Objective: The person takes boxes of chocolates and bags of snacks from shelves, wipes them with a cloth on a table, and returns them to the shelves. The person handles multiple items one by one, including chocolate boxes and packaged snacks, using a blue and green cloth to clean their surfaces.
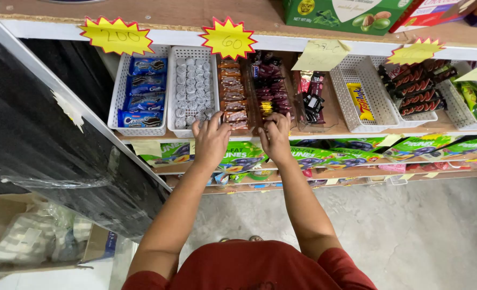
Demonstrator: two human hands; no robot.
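Note:
Both my hands reach up to a wooden shelf (141, 135) of snack trays. My left hand (210, 140) rests on the front edge of a clear tray (249, 126) holding a column of brown-wrapped bars (233, 94), fingers spread beside the white basket of silver-wrapped sweets (192, 88). My right hand (276, 137) is at the front of the same clear tray, fingers curled around small dark maroon-wrapped sweets (270, 86). Whether it grips one I cannot tell.
A white basket of blue biscuit packs (141, 96) stands at the left. To the right are a basket with a yellow bar (361, 102) and dark red-lettered bars (418, 88). Yellow starburst tags (227, 38) hang above. Green packets (324, 153) fill the lower shelf. A black panel (45, 139) stands left.

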